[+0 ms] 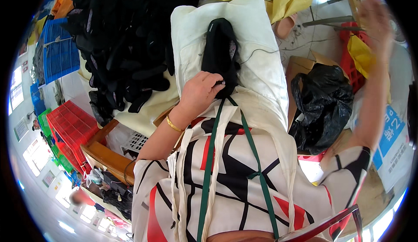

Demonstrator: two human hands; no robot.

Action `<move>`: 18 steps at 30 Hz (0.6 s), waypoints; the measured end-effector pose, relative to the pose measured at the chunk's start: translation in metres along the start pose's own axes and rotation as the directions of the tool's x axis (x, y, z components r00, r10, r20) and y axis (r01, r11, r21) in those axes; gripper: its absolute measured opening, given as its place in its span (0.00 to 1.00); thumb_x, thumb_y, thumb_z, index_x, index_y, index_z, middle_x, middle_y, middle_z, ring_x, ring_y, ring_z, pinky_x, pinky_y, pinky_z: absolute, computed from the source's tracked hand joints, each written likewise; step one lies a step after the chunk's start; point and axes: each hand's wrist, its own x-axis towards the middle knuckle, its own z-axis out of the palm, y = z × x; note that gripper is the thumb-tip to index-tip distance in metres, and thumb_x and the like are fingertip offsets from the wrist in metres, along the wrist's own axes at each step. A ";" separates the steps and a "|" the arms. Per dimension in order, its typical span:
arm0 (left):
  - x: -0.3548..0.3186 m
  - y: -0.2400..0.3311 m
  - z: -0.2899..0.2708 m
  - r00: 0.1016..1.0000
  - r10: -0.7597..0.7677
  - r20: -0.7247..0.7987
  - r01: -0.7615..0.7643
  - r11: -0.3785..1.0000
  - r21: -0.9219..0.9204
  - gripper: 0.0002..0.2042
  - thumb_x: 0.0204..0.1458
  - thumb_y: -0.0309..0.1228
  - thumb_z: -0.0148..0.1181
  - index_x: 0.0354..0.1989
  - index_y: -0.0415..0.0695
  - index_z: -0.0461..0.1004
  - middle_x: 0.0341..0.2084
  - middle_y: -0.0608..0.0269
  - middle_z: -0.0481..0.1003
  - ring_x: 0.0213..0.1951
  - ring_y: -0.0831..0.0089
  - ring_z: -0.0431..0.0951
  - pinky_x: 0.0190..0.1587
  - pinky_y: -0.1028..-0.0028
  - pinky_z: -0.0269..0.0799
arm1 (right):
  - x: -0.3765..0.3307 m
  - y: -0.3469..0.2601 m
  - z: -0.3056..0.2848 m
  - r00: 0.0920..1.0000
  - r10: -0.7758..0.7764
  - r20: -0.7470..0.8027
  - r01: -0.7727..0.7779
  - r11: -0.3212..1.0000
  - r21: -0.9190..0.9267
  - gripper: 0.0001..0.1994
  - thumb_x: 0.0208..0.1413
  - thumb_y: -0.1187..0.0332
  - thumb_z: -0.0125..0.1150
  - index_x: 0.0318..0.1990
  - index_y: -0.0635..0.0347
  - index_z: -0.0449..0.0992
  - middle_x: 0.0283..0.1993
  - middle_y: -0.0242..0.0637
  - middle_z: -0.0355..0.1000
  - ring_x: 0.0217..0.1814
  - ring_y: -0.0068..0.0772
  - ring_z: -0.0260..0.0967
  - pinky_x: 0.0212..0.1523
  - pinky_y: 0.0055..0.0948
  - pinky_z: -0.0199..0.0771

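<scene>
A black cloth shoe with a patterned lining lies lengthwise on the white cloth spread over my lap. My left hand is closed on its near end, thumb and fingers pinching the black fabric. A thin dark thread runs from the shoe's right side across the white cloth and off to the right. My right hand is raised far out at the upper right, away from the shoe. Motion smears its fingers, so whether it holds anything cannot be made out.
A large heap of black cloth shoes lies at the left on pale cloth. At the right stands a cardboard box with a black plastic bag. Red and blue crates stand at the left, beside a wooden drawer. Yellow cloth lies ahead.
</scene>
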 end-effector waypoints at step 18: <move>-0.021 -0.012 0.020 0.966 -0.020 -0.258 0.015 1.000 -0.021 0.14 0.38 0.19 0.70 0.34 0.45 0.76 0.30 0.61 0.76 0.32 0.59 0.75 0.33 0.67 0.71 | -0.227 -0.035 0.140 0.392 -0.227 0.891 0.034 0.972 0.233 0.07 0.55 0.72 0.59 0.40 0.58 0.79 0.32 0.42 0.77 0.31 0.45 0.76 0.33 0.34 0.76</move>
